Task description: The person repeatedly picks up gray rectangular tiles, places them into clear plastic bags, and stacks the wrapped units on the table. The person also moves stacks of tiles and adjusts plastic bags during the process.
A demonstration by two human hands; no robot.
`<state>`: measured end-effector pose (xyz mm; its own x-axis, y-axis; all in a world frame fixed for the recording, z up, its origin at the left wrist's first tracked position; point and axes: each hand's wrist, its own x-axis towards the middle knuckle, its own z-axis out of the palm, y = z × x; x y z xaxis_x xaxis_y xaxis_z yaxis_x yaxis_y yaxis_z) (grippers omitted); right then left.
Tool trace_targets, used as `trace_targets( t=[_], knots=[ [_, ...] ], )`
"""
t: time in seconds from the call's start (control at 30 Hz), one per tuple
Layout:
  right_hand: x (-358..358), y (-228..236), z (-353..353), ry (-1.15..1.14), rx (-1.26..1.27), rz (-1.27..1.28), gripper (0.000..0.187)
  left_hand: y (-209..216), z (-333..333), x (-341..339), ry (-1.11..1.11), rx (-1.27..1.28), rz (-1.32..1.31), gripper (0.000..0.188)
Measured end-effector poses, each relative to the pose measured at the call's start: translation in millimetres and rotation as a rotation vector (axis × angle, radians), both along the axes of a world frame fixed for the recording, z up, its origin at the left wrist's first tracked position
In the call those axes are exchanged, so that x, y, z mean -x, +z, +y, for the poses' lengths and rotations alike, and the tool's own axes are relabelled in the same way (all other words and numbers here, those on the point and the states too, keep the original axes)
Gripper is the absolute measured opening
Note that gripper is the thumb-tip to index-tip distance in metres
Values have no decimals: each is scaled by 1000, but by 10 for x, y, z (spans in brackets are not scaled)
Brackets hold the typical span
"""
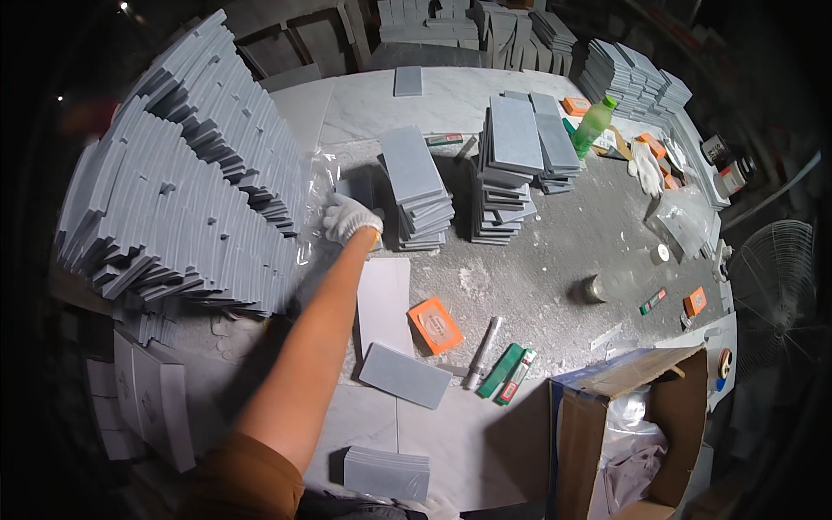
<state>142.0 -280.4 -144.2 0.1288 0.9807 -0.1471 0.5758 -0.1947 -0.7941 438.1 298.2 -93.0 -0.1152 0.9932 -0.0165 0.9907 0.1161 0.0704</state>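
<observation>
While the gloved left hand (349, 218) reaches over a grey tile (356, 188) lying just left of a stack (411, 165), its fingers seem loosely bent, though I cannot tell whether they pinch anything. Clear plastic (321, 173) lies beside the tile, near the tall rows (173, 212). Only some white glove of what is probably the right hand (436, 507) shows, next to a small pile (386, 474); its grip is hidden. The step looks like tile handling; the next move calls for a sure edge hold, clear of the stack.

The slabs (412, 163) are grey, the left hand's glove (347, 219) white, the bottle (594, 127) green, the tabletop (468, 94) veined.
</observation>
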Motion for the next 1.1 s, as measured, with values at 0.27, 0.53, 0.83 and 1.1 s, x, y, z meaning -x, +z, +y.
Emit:
trace_targets(
  t=[0.27, 0.53, 0.83, 1.1],
  knots=[
    [89, -17, 27, -15, -266, -318, 45, 554, 130, 282, -159, 323, -611, 93],
    [-55, 384, 214, -90, -360, -301, 22, 1434, -670, 1498, -973, 101, -684, 94],
    [-98, 530, 247, -75, -421, -360, 14, 1434, -2679, 3414, -1578, 395, -318, 86],
    [-75, 625, 253, -87, -452, -421, 18, 1075, -3218, 3730, -1622, 390, -238, 82]
  ],
)
